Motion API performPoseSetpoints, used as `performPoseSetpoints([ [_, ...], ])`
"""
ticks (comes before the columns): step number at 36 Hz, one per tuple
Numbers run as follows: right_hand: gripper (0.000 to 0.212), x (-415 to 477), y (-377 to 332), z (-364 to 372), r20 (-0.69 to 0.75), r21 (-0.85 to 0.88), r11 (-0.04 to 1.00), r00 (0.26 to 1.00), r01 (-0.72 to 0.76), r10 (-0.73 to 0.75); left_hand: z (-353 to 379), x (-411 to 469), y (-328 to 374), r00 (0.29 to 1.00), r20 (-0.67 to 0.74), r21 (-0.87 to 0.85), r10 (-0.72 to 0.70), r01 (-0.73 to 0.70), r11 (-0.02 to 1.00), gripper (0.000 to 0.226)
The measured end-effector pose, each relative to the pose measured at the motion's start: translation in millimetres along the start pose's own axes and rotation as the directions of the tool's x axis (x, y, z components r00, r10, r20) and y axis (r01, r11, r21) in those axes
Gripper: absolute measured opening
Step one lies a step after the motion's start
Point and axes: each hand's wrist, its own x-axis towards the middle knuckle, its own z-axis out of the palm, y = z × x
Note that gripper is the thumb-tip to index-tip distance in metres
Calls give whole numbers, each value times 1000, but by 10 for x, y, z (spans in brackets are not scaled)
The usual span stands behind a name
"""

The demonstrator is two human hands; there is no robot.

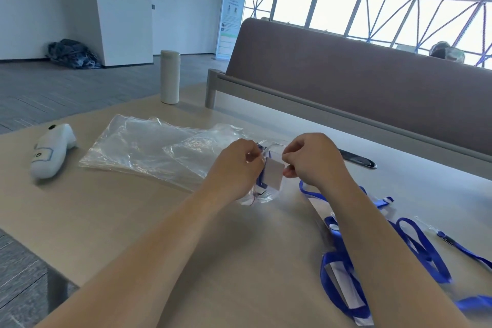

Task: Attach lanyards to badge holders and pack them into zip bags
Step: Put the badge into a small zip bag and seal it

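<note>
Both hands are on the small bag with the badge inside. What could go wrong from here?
1. The blue lanyard is bunched high in the small zip bag, between the left hand and right hand; it may catch in the seal.
2. The right forearm lies over the loose lanyards and could drag or tangle them when it pulls back.

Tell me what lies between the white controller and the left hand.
Head view: clear plastic bags lie flat on the table between the controller and the left hand. It and the right hand pinch a small zip bag.
</note>
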Motion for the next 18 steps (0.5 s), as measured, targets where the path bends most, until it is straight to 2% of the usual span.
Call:
performPoseSetpoints([
  [3,7,-1,-3,-19,36,75,997,999,-18,15,-5,-24,24,999,17,-38,30,-29,999,18],
  [10,18,25,40,9,74,102,995,997,-11,4,5,6,-3,1000,8,41,28,-29,999,17],
  [15,24,55,65,23,140,64,997,989,45,-54,17,16,-20,999,24,36,41,-41,999,14],
  [18,14,60,97,31,180,-24,996,980,90,-84,25,23,-17,999,33,28,34,-35,999,15],
])
